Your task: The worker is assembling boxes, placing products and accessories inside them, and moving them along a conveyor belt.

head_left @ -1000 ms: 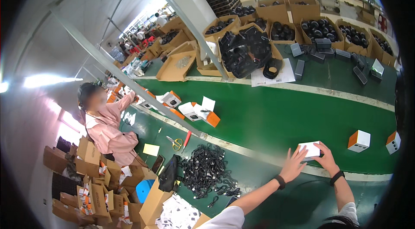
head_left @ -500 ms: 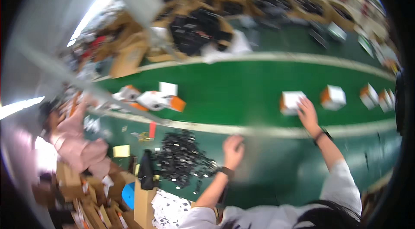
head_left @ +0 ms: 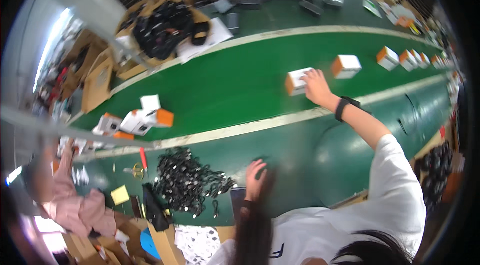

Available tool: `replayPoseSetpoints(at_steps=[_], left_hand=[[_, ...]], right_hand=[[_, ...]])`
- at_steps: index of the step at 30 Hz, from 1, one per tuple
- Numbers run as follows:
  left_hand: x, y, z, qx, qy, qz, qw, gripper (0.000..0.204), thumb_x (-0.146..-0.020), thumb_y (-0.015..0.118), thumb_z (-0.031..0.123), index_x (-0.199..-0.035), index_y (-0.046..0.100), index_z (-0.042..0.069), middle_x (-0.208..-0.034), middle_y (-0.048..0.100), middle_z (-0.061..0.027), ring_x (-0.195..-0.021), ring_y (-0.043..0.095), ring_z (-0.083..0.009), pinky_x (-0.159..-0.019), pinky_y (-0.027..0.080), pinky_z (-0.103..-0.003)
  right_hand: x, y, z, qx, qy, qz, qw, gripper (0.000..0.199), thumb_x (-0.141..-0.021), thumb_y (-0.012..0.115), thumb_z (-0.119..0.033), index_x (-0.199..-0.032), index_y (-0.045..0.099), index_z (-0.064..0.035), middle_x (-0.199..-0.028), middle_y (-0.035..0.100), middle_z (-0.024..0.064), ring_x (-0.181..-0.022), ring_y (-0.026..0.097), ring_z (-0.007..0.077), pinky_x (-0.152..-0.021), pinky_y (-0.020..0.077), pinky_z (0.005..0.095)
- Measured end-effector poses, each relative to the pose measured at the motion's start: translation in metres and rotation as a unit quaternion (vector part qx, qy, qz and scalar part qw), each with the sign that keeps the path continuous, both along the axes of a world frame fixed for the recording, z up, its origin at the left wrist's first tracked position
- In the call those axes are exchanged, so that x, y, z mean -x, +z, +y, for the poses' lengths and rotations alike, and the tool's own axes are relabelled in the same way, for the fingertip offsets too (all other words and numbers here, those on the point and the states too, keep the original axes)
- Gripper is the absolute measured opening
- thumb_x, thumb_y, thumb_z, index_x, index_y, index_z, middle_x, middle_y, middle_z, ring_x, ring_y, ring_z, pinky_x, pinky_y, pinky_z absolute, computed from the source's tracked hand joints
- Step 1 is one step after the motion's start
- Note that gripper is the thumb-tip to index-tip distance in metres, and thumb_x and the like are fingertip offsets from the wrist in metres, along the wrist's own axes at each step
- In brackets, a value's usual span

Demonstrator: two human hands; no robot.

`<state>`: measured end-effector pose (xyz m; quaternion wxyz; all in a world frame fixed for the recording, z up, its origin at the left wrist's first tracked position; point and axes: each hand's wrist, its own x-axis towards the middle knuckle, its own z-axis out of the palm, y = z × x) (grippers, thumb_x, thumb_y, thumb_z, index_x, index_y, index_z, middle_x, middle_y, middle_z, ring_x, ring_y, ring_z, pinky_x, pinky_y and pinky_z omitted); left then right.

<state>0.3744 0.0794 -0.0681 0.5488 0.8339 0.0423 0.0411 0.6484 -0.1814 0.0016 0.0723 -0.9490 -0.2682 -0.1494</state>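
Note:
My right hand [head_left: 317, 87] reaches out over the green conveyor belt [head_left: 225, 82], its fingers bent over the right side of a small white-and-orange box [head_left: 297, 83]. The box rests on the belt. A second such box [head_left: 346, 67] sits just right of it, and several more trail off to the far right. My left hand [head_left: 255, 179] hovers over the dark green worktable [head_left: 300, 165], fingers loosely curled and apart, with nothing visible in them. Dark hair partly covers that wrist. Beside it lie a dark phone [head_left: 238, 200] and a heap of black cables [head_left: 185, 180].
White-and-orange boxes [head_left: 137, 122], one with its flap up, cluster at the belt's left, near a co-worker in pink [head_left: 82, 212]. Scissors [head_left: 135, 170], a red-handled tool [head_left: 144, 159] and a yellow pad [head_left: 120, 195] lie on the table. Cartons of black items [head_left: 165, 30] line the far side.
The view has swung, shifting the scene leftward and up on the right. My right hand stays at the same box. My left hand remains over the table, its fingers more spread.

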Motion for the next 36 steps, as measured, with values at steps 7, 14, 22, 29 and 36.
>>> replayPoseSetpoints(at_steps=[7, 14, 22, 29, 36], left_hand=[[0.012, 0.026, 0.004, 0.095, 0.015, -0.009, 0.995, 0.018, -0.080, 0.059, 0.004, -0.097, 0.062, 0.007, -0.113, 0.058, -0.0086, -0.112, 0.049, -0.0261, -0.097, 0.036, -0.037], [0.042, 0.023, 0.014, 0.147, 0.062, 0.007, 0.987, 0.015, -0.081, 0.058, 0.002, -0.096, 0.060, 0.003, -0.111, 0.057, -0.0095, -0.110, 0.049, -0.0240, -0.095, 0.037, -0.033], [0.054, 0.023, 0.047, 0.196, 0.115, 0.036, 0.973, 0.015, -0.082, 0.058, 0.003, -0.097, 0.059, 0.001, -0.107, 0.059, -0.0099, -0.104, 0.053, -0.0230, -0.092, 0.038, -0.032], [-0.001, 0.017, 0.101, 0.099, 0.151, 0.038, 0.983, 0.019, -0.082, 0.058, 0.003, -0.100, 0.060, 0.002, -0.104, 0.060, -0.0091, -0.098, 0.056, -0.0195, -0.087, 0.043, -0.031], [-0.137, 0.036, 0.108, -0.046, 0.245, -0.133, 0.959, 0.051, -0.080, 0.057, 0.003, -0.128, 0.040, 0.004, -0.132, 0.039, -0.0151, -0.125, 0.032, -0.0296, -0.103, 0.024, -0.038]], right_hand=[[0.005, 0.016, 0.226, -0.151, 0.247, 0.368, 0.884, 0.056, -0.075, 0.066, -0.017, -0.124, 0.043, -0.0025, -0.122, 0.050, 0.0198, -0.114, 0.047, 0.0317, -0.097, 0.0376, 0.0370], [0.019, -0.053, 0.441, -0.376, 0.200, 0.327, 0.844, 0.097, -0.057, 0.082, -0.025, -0.132, 0.025, 0.0005, -0.135, 0.028, 0.0238, -0.125, 0.031, 0.0370, -0.103, 0.0286, 0.0411], [0.019, -0.070, 0.499, -0.364, 0.082, 0.240, 0.896, 0.067, -0.064, 0.074, -0.017, -0.122, 0.040, -0.0115, -0.106, 0.044, 0.0178, -0.101, 0.046, 0.0375, -0.087, 0.0401, 0.0416], [-0.007, -0.044, 0.396, -0.332, 0.309, 0.336, 0.825, 0.056, -0.071, 0.070, -0.008, -0.122, 0.045, -0.0069, -0.105, 0.043, 0.0123, -0.100, 0.047, 0.0275, -0.090, 0.0380, 0.0328], [-0.024, 0.007, 0.244, -0.293, 0.288, 0.447, 0.795, 0.057, -0.072, 0.068, -0.005, -0.124, 0.045, -0.0096, -0.108, 0.043, 0.0099, -0.104, 0.045, 0.0247, -0.092, 0.0358, 0.0314]])
